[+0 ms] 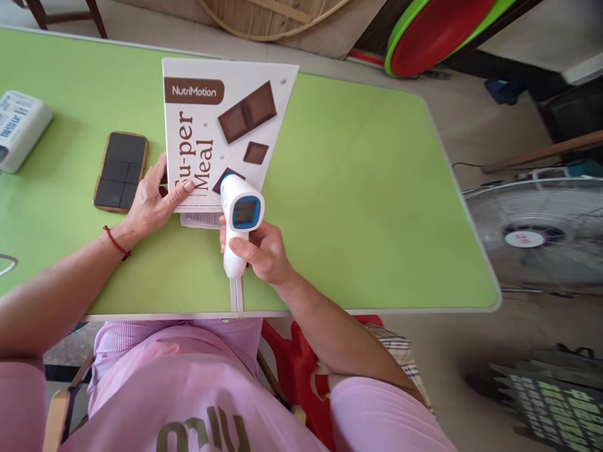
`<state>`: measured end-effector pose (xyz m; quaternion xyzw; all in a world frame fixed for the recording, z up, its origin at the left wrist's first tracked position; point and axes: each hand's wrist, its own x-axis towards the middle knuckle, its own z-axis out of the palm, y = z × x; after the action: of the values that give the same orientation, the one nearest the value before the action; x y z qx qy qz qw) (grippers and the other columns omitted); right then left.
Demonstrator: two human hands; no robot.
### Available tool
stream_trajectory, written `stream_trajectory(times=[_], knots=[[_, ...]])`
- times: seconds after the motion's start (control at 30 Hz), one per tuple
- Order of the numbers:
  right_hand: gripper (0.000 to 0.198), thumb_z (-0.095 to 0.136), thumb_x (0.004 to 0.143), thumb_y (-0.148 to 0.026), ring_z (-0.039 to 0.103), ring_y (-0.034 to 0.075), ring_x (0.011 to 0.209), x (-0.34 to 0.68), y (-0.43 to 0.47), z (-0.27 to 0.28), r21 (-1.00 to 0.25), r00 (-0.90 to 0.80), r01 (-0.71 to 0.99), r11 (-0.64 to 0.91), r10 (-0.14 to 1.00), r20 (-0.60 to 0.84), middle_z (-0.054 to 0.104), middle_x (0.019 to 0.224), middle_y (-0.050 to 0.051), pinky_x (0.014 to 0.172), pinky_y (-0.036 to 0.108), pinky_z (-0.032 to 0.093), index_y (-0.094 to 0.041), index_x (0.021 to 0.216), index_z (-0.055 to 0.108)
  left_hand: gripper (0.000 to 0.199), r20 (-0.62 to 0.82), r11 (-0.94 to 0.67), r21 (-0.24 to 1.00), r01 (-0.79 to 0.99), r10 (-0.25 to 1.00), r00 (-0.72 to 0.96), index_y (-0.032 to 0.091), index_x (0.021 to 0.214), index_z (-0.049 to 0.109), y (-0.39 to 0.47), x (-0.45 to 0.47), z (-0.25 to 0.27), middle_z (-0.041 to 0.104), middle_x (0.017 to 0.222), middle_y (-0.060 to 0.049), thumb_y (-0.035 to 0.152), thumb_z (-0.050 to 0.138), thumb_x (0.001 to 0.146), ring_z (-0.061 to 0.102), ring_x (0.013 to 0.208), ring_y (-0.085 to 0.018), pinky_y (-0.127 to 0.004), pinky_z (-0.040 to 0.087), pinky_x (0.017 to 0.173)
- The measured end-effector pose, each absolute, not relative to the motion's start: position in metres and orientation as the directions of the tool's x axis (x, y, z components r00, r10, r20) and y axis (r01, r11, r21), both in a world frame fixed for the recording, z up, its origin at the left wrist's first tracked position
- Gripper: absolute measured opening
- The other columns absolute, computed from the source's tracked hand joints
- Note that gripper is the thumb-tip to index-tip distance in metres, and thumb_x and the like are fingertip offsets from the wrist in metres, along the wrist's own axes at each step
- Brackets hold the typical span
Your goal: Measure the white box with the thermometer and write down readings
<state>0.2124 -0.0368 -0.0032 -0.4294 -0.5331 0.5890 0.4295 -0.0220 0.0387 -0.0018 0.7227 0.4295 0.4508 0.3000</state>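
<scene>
My left hand point(157, 194) grips the lower left edge of a white box point(183, 141) printed "NutriMotion" with brown chocolate squares. The thumb lies on its front, and the other fingers are mostly hidden behind it. In my right hand point(266, 254) is a white infrared thermometer point(234, 254) with a blue-rimmed screen facing me. Its front end is close to the lower part of the box; whether they touch I cannot tell. Below the box, a sheet with small print point(200, 220) partly shows. A phone point(121, 171) with a dark screen lies left of my left hand.
The green folding table point(367, 207) has a pale edge and a centre seam. A white case point(21, 129) lies at far left, near a white cable loop point(8, 265). A fan point(522, 235) stands right of the table, and a red chair point(306, 370) is beneath its front edge.
</scene>
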Motion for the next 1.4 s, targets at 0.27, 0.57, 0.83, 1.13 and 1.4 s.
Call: stream_trajectory(times=[0.27, 0.57, 0.83, 1.13, 1.4], knots=[[0.056, 0.085, 0.069, -0.073, 0.057, 0.015, 0.060, 0.209, -0.034, 0.003, -0.992, -0.262, -0.098, -0.084, 0.963, -0.056, 0.068, 0.072, 0.002, 0.055, 0.032, 0.048, -0.021, 0.080, 0.067, 0.073, 0.372, -0.436, 0.824, 0.362, 0.898, 0.235, 0.018, 0.126, 0.064, 0.038, -0.023, 0.001, 0.073, 0.114, -0.013, 0.084, 0.058, 0.096, 0.071, 0.103, -0.031, -0.045, 0.060, 0.094], [0.058, 0.079, 0.070, -0.078, 0.052, 0.015, 0.057, 0.212, -0.035, -0.004, -1.000, -0.207, -0.005, -0.030, 0.978, -0.028, 0.061, 0.063, 0.000, 0.055, 0.032, 0.043, -0.022, 0.073, 0.065, 0.072, 0.352, -0.420, 0.836, 0.354, 0.904, 0.243, 0.019, 0.131, 0.064, 0.036, -0.024, 0.003, 0.073, 0.124, -0.015, 0.081, 0.061, 0.096, 0.070, 0.111, -0.034, -0.051, 0.059, 0.102], [0.053, 0.068, 0.078, -0.077, 0.052, 0.018, 0.059, 0.214, -0.034, -0.004, -0.988, -0.168, 0.017, 0.151, 0.975, 0.146, 0.060, 0.065, 0.002, 0.054, 0.035, 0.044, -0.024, 0.075, 0.061, 0.071, 0.342, -0.412, 0.835, 0.363, 0.908, 0.244, 0.019, 0.133, 0.064, 0.034, -0.024, 0.002, 0.073, 0.124, -0.015, 0.080, 0.059, 0.097, 0.070, 0.111, -0.035, -0.054, 0.059, 0.102], [0.046, 0.063, 0.085, -0.060, 0.061, 0.031, 0.087, 0.304, 0.009, -0.014, -0.505, 0.214, 0.861, -0.065, 0.946, 0.243, 0.065, 0.089, 0.011, 0.076, 0.049, 0.054, -0.021, 0.109, 0.070, 0.070, 0.333, -0.403, 0.843, 0.356, 0.911, 0.244, 0.020, 0.135, 0.062, 0.029, -0.030, -0.003, 0.067, 0.139, -0.017, 0.076, 0.066, 0.094, 0.064, 0.130, -0.038, -0.055, 0.053, 0.115], [0.043, 0.060, 0.090, -0.042, 0.063, 0.038, 0.103, 0.295, 0.005, -0.025, -0.255, 0.150, 0.965, -0.065, 0.933, 0.328, 0.068, 0.108, 0.020, 0.087, 0.056, 0.055, -0.016, 0.123, 0.070, 0.071, 0.322, -0.389, 0.858, 0.334, 0.916, 0.239, 0.020, 0.137, 0.063, 0.024, -0.035, -0.005, 0.066, 0.142, -0.019, 0.072, 0.073, 0.091, 0.062, 0.136, -0.042, -0.059, 0.050, 0.119]])
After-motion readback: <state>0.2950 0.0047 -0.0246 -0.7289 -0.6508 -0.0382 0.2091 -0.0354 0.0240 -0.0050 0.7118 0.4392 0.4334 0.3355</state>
